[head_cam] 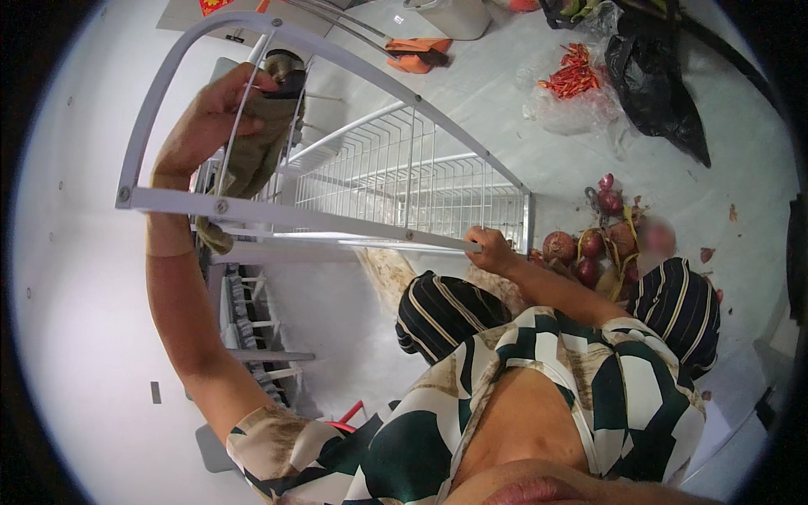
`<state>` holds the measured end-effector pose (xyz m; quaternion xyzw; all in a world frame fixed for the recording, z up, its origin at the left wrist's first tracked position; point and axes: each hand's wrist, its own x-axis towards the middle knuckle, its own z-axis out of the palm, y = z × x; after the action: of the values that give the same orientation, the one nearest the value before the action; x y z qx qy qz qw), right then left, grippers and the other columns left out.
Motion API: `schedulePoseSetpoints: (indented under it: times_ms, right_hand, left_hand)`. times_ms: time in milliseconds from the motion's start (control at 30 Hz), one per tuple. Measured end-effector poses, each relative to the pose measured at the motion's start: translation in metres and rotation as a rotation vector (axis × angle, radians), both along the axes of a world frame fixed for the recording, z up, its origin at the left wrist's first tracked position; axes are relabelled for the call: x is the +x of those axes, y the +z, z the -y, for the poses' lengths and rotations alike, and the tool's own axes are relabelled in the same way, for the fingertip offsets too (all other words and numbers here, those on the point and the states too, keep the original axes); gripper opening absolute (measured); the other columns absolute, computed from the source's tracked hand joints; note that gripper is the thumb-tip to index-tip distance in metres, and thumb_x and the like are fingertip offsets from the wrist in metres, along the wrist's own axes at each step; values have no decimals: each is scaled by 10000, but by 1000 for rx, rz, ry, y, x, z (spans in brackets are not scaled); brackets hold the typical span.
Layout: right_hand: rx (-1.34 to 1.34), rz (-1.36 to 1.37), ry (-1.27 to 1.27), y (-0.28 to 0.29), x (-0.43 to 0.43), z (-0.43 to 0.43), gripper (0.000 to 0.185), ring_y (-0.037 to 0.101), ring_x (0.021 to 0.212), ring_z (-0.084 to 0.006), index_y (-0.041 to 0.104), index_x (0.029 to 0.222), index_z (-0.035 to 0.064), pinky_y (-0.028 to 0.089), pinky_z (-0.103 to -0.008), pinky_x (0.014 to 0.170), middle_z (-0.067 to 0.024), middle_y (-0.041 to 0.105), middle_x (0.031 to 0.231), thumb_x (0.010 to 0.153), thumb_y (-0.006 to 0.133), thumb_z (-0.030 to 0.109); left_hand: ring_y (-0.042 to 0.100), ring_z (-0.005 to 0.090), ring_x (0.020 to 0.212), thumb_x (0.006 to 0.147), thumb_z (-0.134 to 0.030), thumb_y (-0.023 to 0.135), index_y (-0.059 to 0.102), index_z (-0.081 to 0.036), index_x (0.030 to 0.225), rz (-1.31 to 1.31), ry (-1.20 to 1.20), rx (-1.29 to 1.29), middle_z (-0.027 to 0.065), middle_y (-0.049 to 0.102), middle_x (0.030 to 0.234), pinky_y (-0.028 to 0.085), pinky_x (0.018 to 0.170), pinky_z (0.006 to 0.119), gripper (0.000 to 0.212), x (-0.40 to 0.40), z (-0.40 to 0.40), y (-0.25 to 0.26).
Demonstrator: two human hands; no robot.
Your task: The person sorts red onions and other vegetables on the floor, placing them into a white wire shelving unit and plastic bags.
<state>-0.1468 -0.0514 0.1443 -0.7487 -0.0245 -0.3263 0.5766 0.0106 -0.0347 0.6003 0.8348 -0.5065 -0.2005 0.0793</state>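
Note:
A white metal wire rack (pixel 319 218) with a curved frame and wire baskets lies or leans across the middle of the view. My left hand (pixel 221 117) is at its far left end, seen through the frame, with fingers closed on a grey-brown cloth (pixel 255 151). The cloth hangs against thin rods of the rack, and a dark patch shows near its top. My right hand (pixel 489 249) grips the frame tube at the rack's near right corner, close to my striped trouser knee.
Onions (pixel 558 247) with yellow ties lie right of the rack. Beyond are red chilies (pixel 574 72) on clear plastic, a black plastic bag (pixel 656 95), a whitish bin (pixel 451 17) and an orange object (pixel 416 53). Stools or chairs (pixel 252 315) stand at left beside a white wall.

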Motion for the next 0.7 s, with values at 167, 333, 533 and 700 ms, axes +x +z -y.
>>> schedulePoseSetpoints:
  times_ms: [167, 333, 533, 700]
  right_hand:
    - [-30, -55, -30, 9, -3, -2, 187, 527, 565, -278, 458, 714, 44, 410, -360, 492, -112, 487, 600, 604, 609, 60]
    - [-73, -3, 54, 15, -4, 14, 165, 530, 546, -278, 470, 730, 36, 404, -364, 486, -120, 490, 587, 645, 596, 98]
    - [27, -259, 112, 29, -8, 28, 198, 526, 544, -258, 516, 797, 22, 403, -331, 505, -138, 523, 620, 743, 569, 205]
    - [220, -412, 198, 40, -19, 27, 243, 498, 563, -152, 543, 815, 12, 392, -296, 524, -82, 519, 614, 780, 549, 251]
  left_hand:
    - [486, 167, 848, 679, 22, 401, 483, 1, 972, 743, 42, -631, 111, 524, 902, 388, 768, 262, 304, -3, -104, -14]
    - [477, 220, 850, 736, -38, 439, 488, 42, 944, 1235, 118, -985, 127, 500, 914, 392, 774, 307, 229, -71, -173, -76]
    - [469, 196, 911, 807, -269, 482, 496, 19, 938, 202, 1011, -809, 99, 486, 972, 378, 782, 307, 317, -43, -223, -222]
    - [487, 177, 806, 724, -247, 608, 464, 25, 926, 221, 1257, -706, 99, 489, 886, 384, 702, 280, 368, 41, -286, -320]
